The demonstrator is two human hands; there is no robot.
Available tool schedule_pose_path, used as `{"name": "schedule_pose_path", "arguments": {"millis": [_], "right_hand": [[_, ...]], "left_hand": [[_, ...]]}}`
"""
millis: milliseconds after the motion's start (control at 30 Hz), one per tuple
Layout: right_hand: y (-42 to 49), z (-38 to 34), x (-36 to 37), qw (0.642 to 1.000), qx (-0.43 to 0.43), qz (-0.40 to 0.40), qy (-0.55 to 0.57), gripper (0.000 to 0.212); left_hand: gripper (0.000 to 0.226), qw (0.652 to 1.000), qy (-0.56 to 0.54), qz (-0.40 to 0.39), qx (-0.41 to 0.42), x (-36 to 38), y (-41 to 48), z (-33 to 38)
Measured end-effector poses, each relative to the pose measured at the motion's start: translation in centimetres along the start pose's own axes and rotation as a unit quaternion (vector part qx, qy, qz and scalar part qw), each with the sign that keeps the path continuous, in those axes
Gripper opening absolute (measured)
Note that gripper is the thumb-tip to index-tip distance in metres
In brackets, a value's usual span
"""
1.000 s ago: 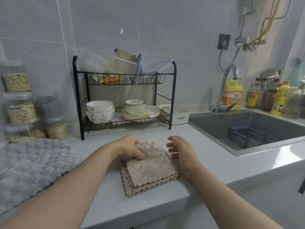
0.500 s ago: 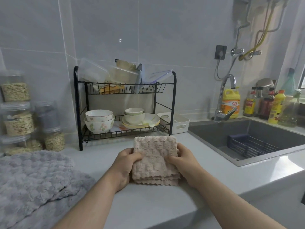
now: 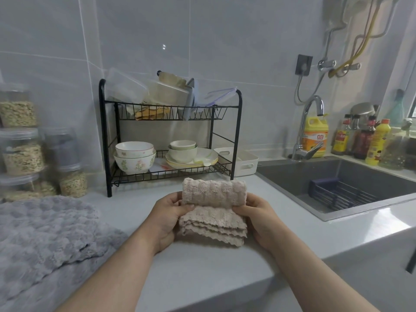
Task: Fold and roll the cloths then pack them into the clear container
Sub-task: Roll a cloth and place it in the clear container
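Head camera looks down at a pale counter (image 3: 202, 271), and I see both hands meeting over it at the middle. Between them is the beige cloth (image 3: 213, 212), folded in several layers with wavy edges toward me. Its far part is turned over into a thick roll, and the flat layers lie below the roll. My left hand (image 3: 165, 219) grasps the left end of this roll, fingers curled behind it and the thumb pressed across the front. My right hand (image 3: 262, 218) grasps the right end in the same way, thumb on the front under the roll. I cannot tell if the lower edge of the cloth touches the counter or hangs just above it.

At the left, well apart from the hands, a grey cloth (image 3: 45, 235) lies spread on the counter. Behind the beige cloth stands a black dish rack (image 3: 238, 131) with bowls and plates on the lower shelf. On the upper shelf a clear plastic box (image 3: 126, 92) leans tilted. At the right is the sink (image 3: 315, 176).
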State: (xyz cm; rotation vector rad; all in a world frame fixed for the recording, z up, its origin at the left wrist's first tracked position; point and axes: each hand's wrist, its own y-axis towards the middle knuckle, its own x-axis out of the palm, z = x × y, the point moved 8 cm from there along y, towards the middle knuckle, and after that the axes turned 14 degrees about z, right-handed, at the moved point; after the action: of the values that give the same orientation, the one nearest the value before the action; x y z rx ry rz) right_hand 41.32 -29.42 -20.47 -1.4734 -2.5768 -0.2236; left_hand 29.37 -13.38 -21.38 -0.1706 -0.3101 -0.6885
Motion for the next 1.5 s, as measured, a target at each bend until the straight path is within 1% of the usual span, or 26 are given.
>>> {"name": "schedule_pose_path", "arguments": {"millis": [133,267,333,433,500,567,633,667,700,733,800,867,967,1067,1167,1233,1333,1400,1500], "right_hand": [[0.1,-0.1,-0.2,1.000,-0.012,0.005,-0.007,0.035],[0.5,0.2,-0.5,0.999,-0.008,0.032,-0.015,0.044],[0.5,0.3,-0.3,0.999,-0.011,0.026,-0.016,0.046],[0.5,0.2,-0.2,0.999,-0.021,0.024,-0.001,0.048],[0.7,0.3,-0.3,0.999,-0.017,0.031,0.008,0.050],[0.9,0.6,-0.4,0.999,0.006,0.035,0.024,0.046],[1.0,0.8,-0.5,0.998,0.024,0.031,0.053,0.044],[0.8,0.7,-0.5,0.998,0.017,0.032,0.045,0.044],[0.6,0.4,-0.5,0.999,-0.009,0.030,0.005,0.041],[0.2,0.1,-0.2,0.997,-0.047,0.025,-0.060,0.038],[-0.3,-0.3,0.3,0.978,-0.108,0.018,-0.178,0.034],[-0.5,-0.4,0.6,0.965,-0.141,0.015,-0.222,0.033],[-0.7,-0.9,0.6,0.953,-0.167,0.023,-0.251,0.032],[-0.8,-0.8,0.6,0.960,-0.148,0.007,-0.236,0.036],[-0.9,-0.4,1.0,0.968,-0.111,-0.036,-0.220,0.045],[-0.9,-0.4,1.1,0.967,-0.107,-0.043,-0.226,0.046],[-0.7,-0.4,0.7,0.968,-0.110,-0.017,-0.226,0.043],[-0.2,-0.1,0.3,0.973,-0.103,0.006,-0.207,0.041],[0.5,0.3,-0.3,0.980,-0.092,0.025,-0.176,0.027]], "left_hand": [[0.036,1.000,0.006,0.007,-0.016,-0.4,0.3,-0.1],[0.031,0.999,0.016,0.035,-0.019,-0.7,0.6,-0.4],[0.023,0.999,0.026,0.029,-0.021,-0.5,0.6,-0.5],[0.015,0.998,0.011,0.016,-0.052,0.0,0.0,-0.8],[0.010,0.999,0.042,0.019,-0.001,0.0,0.0,-0.3],[0.023,0.993,0.094,0.029,0.072,-0.2,0.0,0.3],[0.037,0.984,0.128,0.050,0.110,-0.5,0.0,0.5],[0.041,0.982,0.137,0.053,0.120,-0.6,0.1,0.5],[0.043,0.980,0.142,0.052,0.130,-0.5,0.0,0.6],[0.043,0.978,0.147,0.050,0.137,-0.5,0.0,0.6],[0.043,0.976,0.150,0.044,0.149,-0.3,0.1,0.6],[0.041,0.979,0.144,0.037,0.142,-0.1,0.0,0.5],[0.042,0.981,0.152,0.004,0.123,0.4,-0.4,0.2],[0.050,0.976,0.172,0.000,0.134,0.6,-0.4,0.2],[0.049,0.975,0.172,0.027,0.141,0.1,0.0,0.3],[0.045,0.976,0.161,0.039,0.140,0.0,0.2,0.4],[0.037,0.978,0.136,0.068,0.139,-0.6,0.3,0.7],[0.029,0.982,0.119,0.078,0.121,-0.9,0.1,0.6],[0.021,0.988,0.099,0.078,0.094,-0.9,0.2,0.3]]}}
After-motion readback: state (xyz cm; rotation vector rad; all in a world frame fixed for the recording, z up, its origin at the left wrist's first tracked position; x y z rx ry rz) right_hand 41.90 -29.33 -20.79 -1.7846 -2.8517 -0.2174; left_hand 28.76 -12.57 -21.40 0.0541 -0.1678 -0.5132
